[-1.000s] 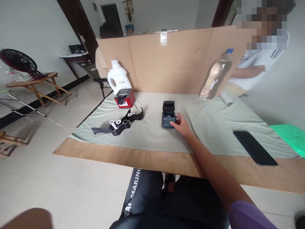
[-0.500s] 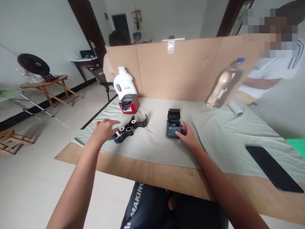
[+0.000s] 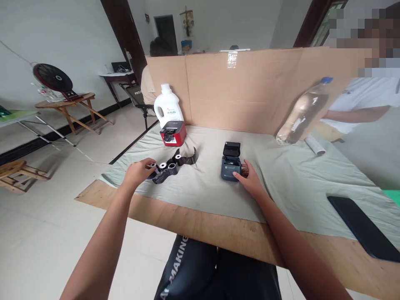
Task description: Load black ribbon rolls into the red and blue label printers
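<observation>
My left hand (image 3: pixel 140 171) is at the left end of a cluster of small rolls, its thumb and fingers closed around a white-cored roll (image 3: pixel 153 166), partly hidden by the fingers. Beside it lie more rolls (image 3: pixel 163 166) and loosely curled black label strips (image 3: pixel 161 176). My right hand (image 3: pixel 250 178) grips the right side of a small dark blue label printer (image 3: pixel 230 172), thumb on the front edge. The printer stands on the cloth with its black lid (image 3: pixel 231 148) raised, showing the compartment.
A red and black box-shaped device (image 3: pixel 175 135) stands before a white jug (image 3: pixel 168 106). Cardboard (image 3: pixel 231 91) walls off the back. At right are a large clear bottle (image 3: pixel 301 112), a white tube (image 3: pixel 315 146), a dark phone (image 3: pixel 364 225) and another person (image 3: pixel 365 98).
My left hand has come down onto the rolls, its fingers closing around one. My right hand keeps its grip on the printer. The whole view has shifted slightly.
</observation>
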The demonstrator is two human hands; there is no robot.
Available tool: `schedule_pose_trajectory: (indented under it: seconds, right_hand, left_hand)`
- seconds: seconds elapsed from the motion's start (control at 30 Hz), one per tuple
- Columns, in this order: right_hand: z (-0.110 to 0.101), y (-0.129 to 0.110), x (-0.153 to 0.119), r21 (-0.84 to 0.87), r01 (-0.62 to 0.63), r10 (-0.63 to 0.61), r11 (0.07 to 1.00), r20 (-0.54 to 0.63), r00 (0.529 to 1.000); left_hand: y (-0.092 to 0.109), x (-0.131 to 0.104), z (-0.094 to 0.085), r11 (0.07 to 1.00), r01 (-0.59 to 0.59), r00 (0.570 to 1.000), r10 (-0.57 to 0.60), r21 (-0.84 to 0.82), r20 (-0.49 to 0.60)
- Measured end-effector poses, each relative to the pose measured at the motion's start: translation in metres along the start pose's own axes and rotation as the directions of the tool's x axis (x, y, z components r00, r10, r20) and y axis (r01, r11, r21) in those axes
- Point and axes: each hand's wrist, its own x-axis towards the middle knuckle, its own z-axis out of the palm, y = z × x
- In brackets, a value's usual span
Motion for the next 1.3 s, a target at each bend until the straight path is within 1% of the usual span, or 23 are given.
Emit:
schedule_pose_trajectory:
  seconds: [0.07,0.13,0.17,0.2,0.23,0.27,0.3,0.33,0.4,0.47,0.53,0.63,0.7,0.77,0.83,0.9,0.97,1.07,1.13,1.17,1.23,1.27,1.3]
  right_hand:
    - [0.001,-0.001,-0.001,-0.005,0.006,-0.006,1.0,-0.004,1.0]
    - [0.0,-0.006,-0.002,-0.039,0.041,-0.042,0.998,-0.034,0.999]
    - [-0.001,-0.011,-0.002,-0.066,0.076,-0.08,0.995,-0.057,0.995]
    - [-0.003,-0.019,-0.003,-0.096,0.12,-0.127,0.988,-0.077,0.989]
    - [-0.005,-0.029,-0.003,-0.121,0.169,-0.18,0.978,-0.09,0.979]
    - [-0.008,-0.043,-0.003,-0.138,0.219,-0.233,0.966,-0.089,0.968]
    - [-0.011,-0.058,-0.002,-0.142,0.267,-0.279,0.953,-0.07,0.958]
    - [-0.014,-0.075,0.0,-0.135,0.306,-0.314,0.942,-0.036,0.949]
    - [-0.019,-0.112,0.006,-0.107,0.353,-0.344,0.93,0.094,0.934]
    - [-0.022,-0.143,0.017,-0.097,0.348,-0.32,0.933,0.223,0.921]
    - [-0.022,-0.164,0.029,-0.107,0.328,-0.28,0.938,0.322,0.904]
    - [-0.019,-0.169,0.045,-0.146,0.34,-0.245,0.929,0.448,0.86]
    - [-0.017,-0.161,0.053,-0.184,0.374,-0.236,0.909,0.512,0.826]
    - [-0.015,-0.149,0.061,-0.21,0.413,-0.245,0.886,0.544,0.802]
    - [-0.016,-0.138,0.069,-0.229,0.422,-0.258,0.877,0.516,0.817]
    - [-0.017,-0.128,0.078,-0.251,0.388,-0.249,0.887,0.447,0.859]
    - [-0.019,-0.118,0.087,-0.267,0.334,-0.224,0.904,0.369,0.902]
    - [-0.022,-0.104,0.095,-0.244,0.253,-0.175,0.936,0.302,0.937]
    - [-0.023,-0.1,0.096,-0.169,0.203,-0.143,0.964,0.312,0.939]
    - [-0.024,-0.1,0.096,-0.109,0.183,-0.138,0.977,0.335,0.932]
    - [-0.025,-0.104,0.093,0.032,0.16,-0.16,0.987,0.403,0.901]
    - [-0.025,-0.108,0.091,0.093,0.156,-0.181,0.983,0.437,0.881]
    - [-0.025,-0.113,0.088,0.138,0.157,-0.204,0.978,0.466,0.861]
  left_hand:
    - [0.003,-0.004,-0.009,0.991,0.006,0.993,-0.021,-0.134,-0.117]
    - [0.013,-0.008,-0.021,0.93,-0.006,0.953,-0.105,-0.367,-0.283]
    - [0.023,-0.01,-0.027,0.855,-0.037,0.928,-0.163,-0.518,-0.335]
    - [0.035,-0.012,-0.031,0.74,-0.081,0.912,-0.216,-0.667,-0.35]
    - [0.049,-0.012,-0.033,0.595,-0.125,0.91,-0.251,-0.794,-0.331]
    - [0.065,-0.013,-0.033,0.443,-0.15,0.925,-0.254,-0.884,-0.284]
    - [0.083,-0.012,-0.03,0.309,-0.154,0.943,-0.238,-0.939,-0.233]
    - [0.102,-0.012,-0.024,0.202,-0.14,0.961,-0.208,-0.969,-0.182]
    - [0.141,-0.009,-0.004,0.047,-0.099,0.986,-0.133,-0.994,-0.105]
    - [0.177,-0.007,0.022,-0.052,-0.058,0.997,-0.049,-0.997,-0.055]
    - [0.205,-0.006,0.05,-0.097,-0.017,1.0,0.015,-0.995,-0.018]
    - [0.23,-0.005,0.086,-0.111,0.048,0.998,0.045,-0.993,0.043]
    - [0.237,-0.007,0.103,-0.111,0.067,0.996,0.061,-0.992,0.06]
    - [0.24,-0.012,0.114,-0.099,0.093,0.993,0.084,-0.991,0.085]
    - [0.24,-0.02,0.121,-0.098,0.144,0.985,0.108,-0.985,0.134]
    - [0.24,-0.032,0.126,-0.076,0.205,0.971,0.145,-0.976,0.192]
    - [0.24,-0.046,0.129,-0.002,0.244,0.951,0.195,-0.97,0.239]
    - [0.239,-0.062,0.131,0.116,0.234,0.935,0.245,-0.965,0.256]
    - [0.236,-0.065,0.132,0.17,0.174,0.942,0.258,-0.97,0.214]
    - [0.234,-0.064,0.131,0.204,0.116,0.953,0.254,-0.972,0.167]
    - [0.227,-0.057,0.128,0.303,-0.062,0.972,0.235,-0.951,0.012]
    - [0.222,-0.052,0.125,0.368,-0.166,0.973,0.21,-0.915,-0.093]
    - [0.217,-0.047,0.121,0.439,-0.262,0.963,0.176,-0.859,-0.204]
